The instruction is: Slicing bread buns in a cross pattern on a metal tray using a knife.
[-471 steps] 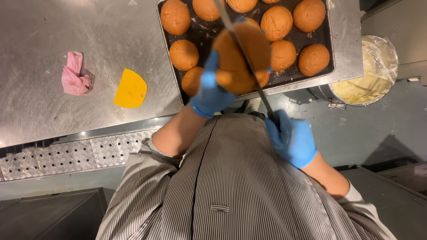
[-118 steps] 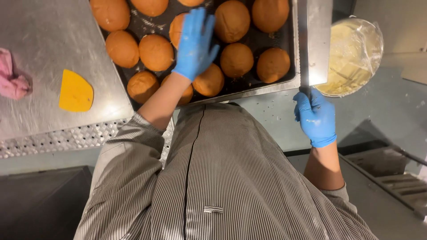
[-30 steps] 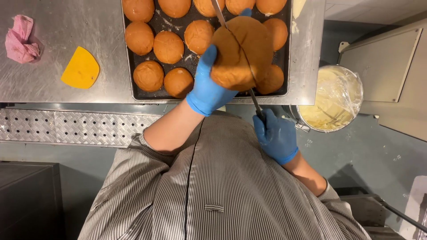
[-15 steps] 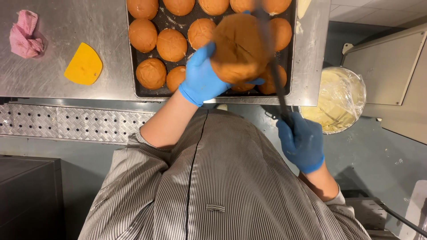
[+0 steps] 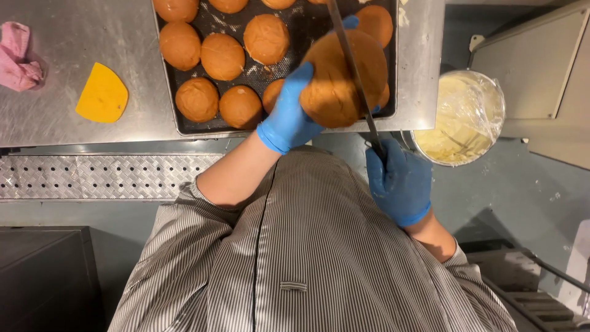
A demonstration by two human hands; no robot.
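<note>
My left hand (image 5: 294, 112), in a blue glove, holds a round brown bun (image 5: 335, 83) up above the near right corner of a dark baking tray (image 5: 289, 15). My right hand (image 5: 398, 182), also blue-gloved, grips the handle of a long knife (image 5: 350, 64). The knife's blade runs across the bun, away from me. Several more brown buns (image 5: 222, 56) lie in rows on the tray.
The tray rests on a steel table (image 5: 67, 55). A yellow scraper (image 5: 103, 96) and a crumpled pink cloth (image 5: 19, 58) lie at the left. A round tub of pale cream (image 5: 458, 118) covered in plastic film stands at the right, beside a steel cabinet (image 5: 541, 74).
Over the last second the knife shifted across the bun, then my right hand came back up toward it. The bun stays held in my left hand.
</note>
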